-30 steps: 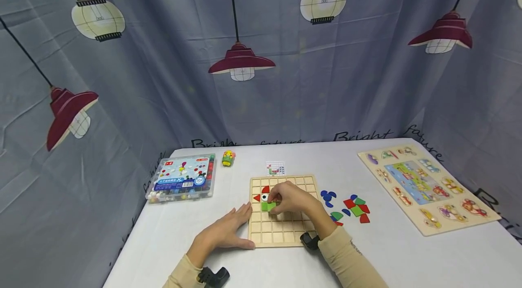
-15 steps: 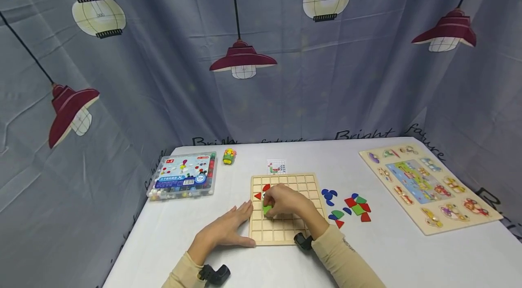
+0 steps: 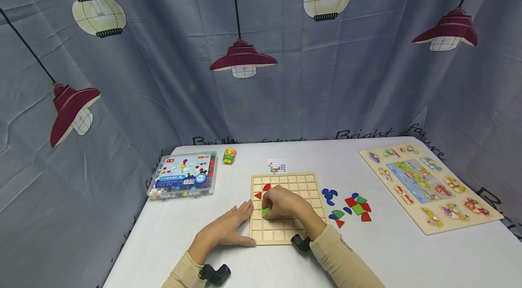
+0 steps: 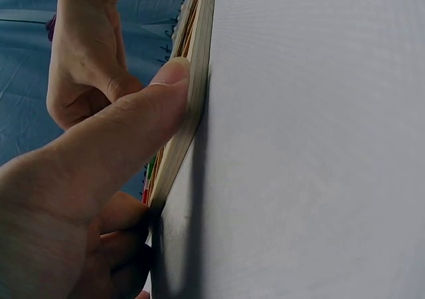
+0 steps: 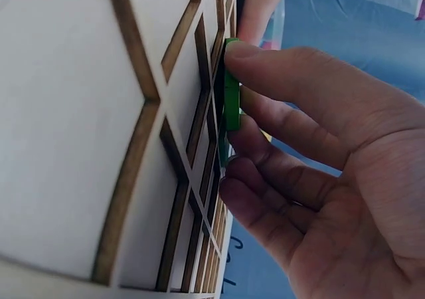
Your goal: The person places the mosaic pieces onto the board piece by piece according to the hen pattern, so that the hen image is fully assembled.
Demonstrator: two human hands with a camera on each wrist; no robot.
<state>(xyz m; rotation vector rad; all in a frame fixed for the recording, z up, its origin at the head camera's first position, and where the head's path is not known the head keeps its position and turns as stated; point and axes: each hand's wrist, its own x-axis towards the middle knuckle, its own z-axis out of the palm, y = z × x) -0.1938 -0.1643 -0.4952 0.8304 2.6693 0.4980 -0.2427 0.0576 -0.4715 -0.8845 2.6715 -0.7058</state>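
Note:
A wooden grid board (image 3: 281,235) lies on the white table. My right hand (image 3: 283,202) is over its left-middle cells, with thumb and fingertips pinching a green square tile (image 5: 232,90). In the right wrist view the tile stands close over the grid ribs, with another green piece (image 5: 223,147) just beyond it. A red quarter-round piece (image 3: 267,187) and a red triangle (image 3: 258,195) sit in upper-left cells; the right hand hides cells beside them. My left hand (image 3: 226,229) rests along the board's left side with fingers extended, and its thumb (image 4: 169,80) touches the board's edge.
Right of the board lie loose blue pieces (image 3: 328,196) and a cluster with a green square (image 3: 358,209). A printed pattern card (image 3: 277,166) lies behind it. A plastic box (image 3: 182,175), a small toy figure (image 3: 229,156) and a picture puzzle board (image 3: 424,227) stand around.
My right hand has shifted a little left and nearer over the board, covering most of the green pieces that showed before. The left hand stays at the board's side.

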